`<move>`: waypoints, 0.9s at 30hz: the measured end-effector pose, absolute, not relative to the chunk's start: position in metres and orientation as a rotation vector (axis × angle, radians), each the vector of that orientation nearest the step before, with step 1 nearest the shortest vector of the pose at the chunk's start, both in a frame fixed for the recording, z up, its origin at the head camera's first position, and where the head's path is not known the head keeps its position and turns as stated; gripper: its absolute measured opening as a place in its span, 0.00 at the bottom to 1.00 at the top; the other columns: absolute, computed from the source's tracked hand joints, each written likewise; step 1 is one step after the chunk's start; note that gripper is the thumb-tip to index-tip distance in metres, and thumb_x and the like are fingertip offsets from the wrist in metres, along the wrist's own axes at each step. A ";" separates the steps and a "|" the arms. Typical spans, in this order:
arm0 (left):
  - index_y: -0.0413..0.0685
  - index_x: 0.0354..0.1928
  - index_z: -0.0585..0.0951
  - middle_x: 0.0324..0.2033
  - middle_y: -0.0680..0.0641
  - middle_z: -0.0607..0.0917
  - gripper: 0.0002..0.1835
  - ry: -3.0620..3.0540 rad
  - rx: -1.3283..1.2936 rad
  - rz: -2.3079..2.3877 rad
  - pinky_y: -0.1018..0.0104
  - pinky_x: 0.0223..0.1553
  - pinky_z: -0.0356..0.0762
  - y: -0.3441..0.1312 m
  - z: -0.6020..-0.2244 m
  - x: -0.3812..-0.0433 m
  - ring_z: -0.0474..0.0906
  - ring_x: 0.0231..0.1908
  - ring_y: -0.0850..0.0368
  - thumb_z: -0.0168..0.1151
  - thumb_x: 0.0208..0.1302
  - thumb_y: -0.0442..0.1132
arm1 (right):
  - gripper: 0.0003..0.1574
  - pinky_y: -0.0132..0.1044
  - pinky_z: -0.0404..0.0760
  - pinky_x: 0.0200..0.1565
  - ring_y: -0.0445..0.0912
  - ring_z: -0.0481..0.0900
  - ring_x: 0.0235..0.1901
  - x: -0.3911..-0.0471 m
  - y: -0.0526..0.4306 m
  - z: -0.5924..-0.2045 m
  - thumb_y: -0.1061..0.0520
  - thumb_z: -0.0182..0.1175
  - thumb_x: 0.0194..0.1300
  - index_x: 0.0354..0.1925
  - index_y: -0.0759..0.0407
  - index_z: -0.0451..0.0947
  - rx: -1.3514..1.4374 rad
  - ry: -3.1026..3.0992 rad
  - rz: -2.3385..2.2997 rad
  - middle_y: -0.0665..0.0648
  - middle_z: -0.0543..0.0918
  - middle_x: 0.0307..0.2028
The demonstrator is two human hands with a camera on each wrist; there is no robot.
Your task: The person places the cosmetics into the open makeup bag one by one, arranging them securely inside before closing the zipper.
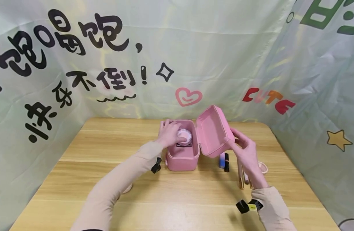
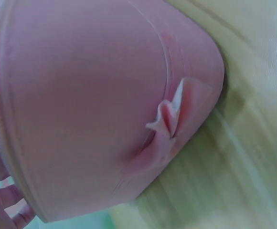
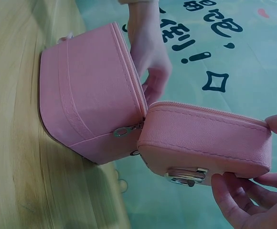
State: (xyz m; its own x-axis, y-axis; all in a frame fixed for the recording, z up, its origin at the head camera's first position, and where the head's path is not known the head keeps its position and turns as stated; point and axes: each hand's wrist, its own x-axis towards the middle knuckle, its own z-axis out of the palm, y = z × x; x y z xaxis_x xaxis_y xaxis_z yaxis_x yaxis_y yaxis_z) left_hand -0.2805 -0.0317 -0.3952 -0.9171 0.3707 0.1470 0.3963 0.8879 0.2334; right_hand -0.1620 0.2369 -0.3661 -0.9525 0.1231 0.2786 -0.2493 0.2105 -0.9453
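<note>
A pink zippered cosmetic case (image 1: 182, 163) stands on the table with its lid (image 1: 212, 131) swung out to the right. My left hand (image 1: 168, 134) reaches over its left rim and pinches a round clear-topped container (image 1: 185, 136) inside, thumb across its face. Beneath the container a dark-edged flat item shows partly. My right hand (image 1: 246, 150) grips the lid's outer edge, thumb on one side and fingers on the other, also plain in the right wrist view. In the left wrist view the case's side (image 2: 90, 105) carries a bow (image 2: 169, 119); the left hand is mostly hidden there.
Right of the case lie a blue tube (image 1: 222, 160), a black tube (image 1: 227, 162) and slim pink-and-gold sticks (image 1: 240, 176), partly behind the right arm. A pale ring-shaped item (image 1: 263, 167) lies beyond them. Something pale (image 1: 127, 188) shows beside the left forearm.
</note>
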 end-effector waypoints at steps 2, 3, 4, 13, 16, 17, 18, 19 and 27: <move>0.55 0.62 0.79 0.61 0.48 0.82 0.36 -2.936 -0.596 -0.518 0.48 0.63 0.57 -0.036 -0.395 -0.279 0.68 0.63 0.44 0.74 0.53 0.62 | 0.32 0.25 0.84 0.38 0.32 0.82 0.43 -0.162 0.237 -0.366 0.60 0.64 0.68 0.67 0.68 0.71 0.118 -2.195 1.807 0.37 0.81 0.50; 0.55 0.62 0.79 0.62 0.48 0.81 0.35 -2.928 -0.590 -0.564 0.47 0.63 0.57 -0.038 -0.395 -0.277 0.68 0.63 0.44 0.74 0.53 0.61 | 0.32 0.25 0.84 0.38 0.32 0.82 0.43 -0.162 0.237 -0.366 0.60 0.64 0.68 0.67 0.68 0.71 0.117 -2.195 1.808 0.37 0.81 0.50; 0.56 0.61 0.80 0.62 0.48 0.82 0.35 -2.919 -0.588 -0.605 0.47 0.62 0.57 -0.040 -0.395 -0.276 0.68 0.63 0.44 0.74 0.54 0.61 | 0.32 0.25 0.84 0.38 0.32 0.82 0.43 -0.162 0.237 -0.366 0.60 0.64 0.68 0.67 0.68 0.71 0.117 -2.196 1.809 0.37 0.81 0.50; 0.52 0.61 0.80 0.64 0.45 0.79 0.33 -2.781 -0.573 -0.968 0.46 0.63 0.55 -0.060 -0.387 -0.257 0.65 0.65 0.42 0.74 0.56 0.57 | 0.33 0.25 0.84 0.39 0.32 0.82 0.43 -0.162 0.238 -0.366 0.60 0.64 0.68 0.68 0.67 0.71 0.122 -2.188 1.826 0.38 0.81 0.50; 0.49 0.62 0.79 0.64 0.44 0.78 0.33 -2.738 -0.577 -1.048 0.44 0.67 0.55 -0.068 -0.385 -0.251 0.65 0.68 0.42 0.73 0.57 0.56 | 0.32 0.25 0.84 0.39 0.32 0.82 0.43 -0.162 0.238 -0.366 0.60 0.64 0.68 0.68 0.67 0.71 0.127 -2.187 1.826 0.38 0.81 0.50; 0.48 0.62 0.79 0.64 0.43 0.78 0.33 -2.729 -0.580 -1.079 0.43 0.68 0.56 -0.071 -0.384 -0.250 0.65 0.68 0.42 0.73 0.58 0.55 | 0.32 0.25 0.84 0.39 0.32 0.82 0.43 -0.162 0.238 -0.366 0.60 0.64 0.68 0.68 0.67 0.71 0.128 -2.187 1.826 0.38 0.81 0.50; 0.48 0.63 0.78 0.64 0.43 0.78 0.33 -2.725 -0.583 -1.103 0.43 0.70 0.56 -0.074 -0.384 -0.248 0.65 0.69 0.42 0.72 0.59 0.55 | 0.32 0.26 0.84 0.39 0.32 0.82 0.43 -0.162 0.238 -0.367 0.60 0.64 0.68 0.68 0.67 0.71 0.128 -2.186 1.827 0.38 0.81 0.50; 0.47 0.64 0.78 0.64 0.43 0.78 0.33 -2.720 -0.586 -1.126 0.42 0.70 0.57 -0.077 -0.383 -0.246 0.66 0.69 0.42 0.72 0.59 0.55 | 0.33 0.25 0.84 0.39 0.32 0.82 0.43 -0.162 0.238 -0.367 0.60 0.64 0.68 0.68 0.67 0.71 0.128 -2.186 1.828 0.38 0.81 0.50; 0.45 0.61 0.79 0.55 0.42 0.83 0.29 -2.666 -0.721 -1.258 0.45 0.62 0.72 -0.112 -0.374 -0.235 0.76 0.57 0.44 0.73 0.60 0.48 | 0.33 0.25 0.84 0.39 0.32 0.82 0.43 -0.162 0.238 -0.367 0.60 0.64 0.68 0.68 0.67 0.71 0.117 -2.181 1.834 0.38 0.81 0.50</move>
State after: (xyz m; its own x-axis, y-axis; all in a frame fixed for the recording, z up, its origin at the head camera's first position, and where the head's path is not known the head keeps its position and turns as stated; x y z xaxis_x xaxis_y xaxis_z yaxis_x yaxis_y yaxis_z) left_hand -0.2352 -0.1121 -0.3741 -0.8818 0.3721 0.2899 0.4604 0.5448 0.7009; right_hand -0.1617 0.2385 -0.3673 -0.9552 0.1220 0.2696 -0.2446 0.1869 -0.9514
